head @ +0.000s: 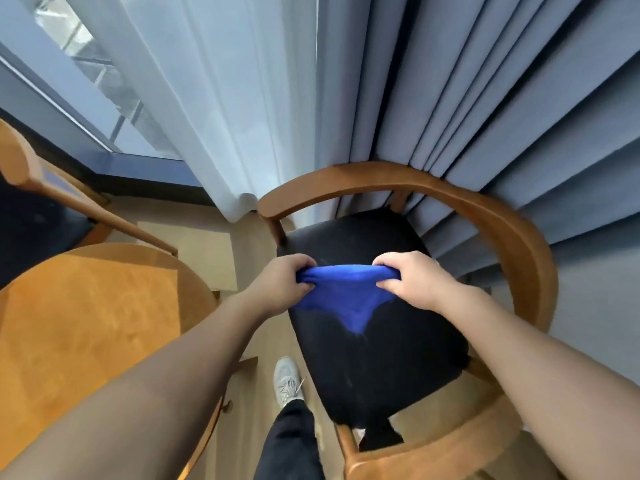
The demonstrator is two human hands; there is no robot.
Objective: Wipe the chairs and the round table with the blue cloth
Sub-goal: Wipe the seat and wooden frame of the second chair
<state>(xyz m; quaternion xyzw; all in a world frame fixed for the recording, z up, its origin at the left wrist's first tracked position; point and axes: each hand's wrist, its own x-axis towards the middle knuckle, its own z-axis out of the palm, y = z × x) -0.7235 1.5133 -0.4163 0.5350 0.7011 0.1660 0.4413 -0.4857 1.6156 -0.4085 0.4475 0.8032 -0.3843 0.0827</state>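
The blue cloth hangs stretched between both hands above the black seat of a wooden armchair. My left hand grips the cloth's left end and my right hand grips its right end. The cloth's lower corner droops toward the seat; I cannot tell whether it touches. The round wooden table is at the left. A second wooden chair with a dark seat stands at the far left, beyond the table.
White sheer curtain and grey-blue drapes hang right behind the armchair. A window is at the upper left. My legs and a grey shoe stand on the beige floor between table and armchair.
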